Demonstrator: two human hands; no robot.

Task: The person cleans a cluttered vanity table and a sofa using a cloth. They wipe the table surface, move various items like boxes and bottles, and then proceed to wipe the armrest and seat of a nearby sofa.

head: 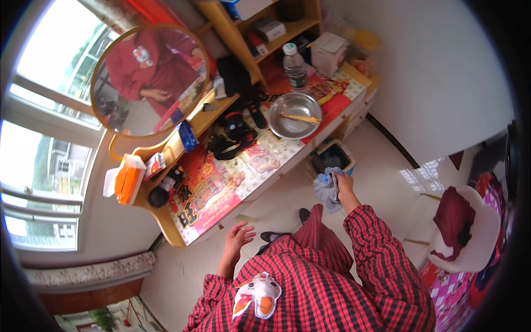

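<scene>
A grey and light-blue cloth hangs bunched in my right hand. It is just in front of a small bin with a pale rim and a dark inside, and partly overlaps it from this view. My left hand has its fingers apart and holds nothing. It is in front of the dressing table's near edge, not far from a drawer knob. On the tabletop above the bin stands a steel basin with a yellow-orange stick-like item in it.
The dressing table bears a plastic bottle, a white box, black straps and gear, and an orange tissue pack. A round mirror leans over its left side. On the right, a pale chair carries maroon clothing.
</scene>
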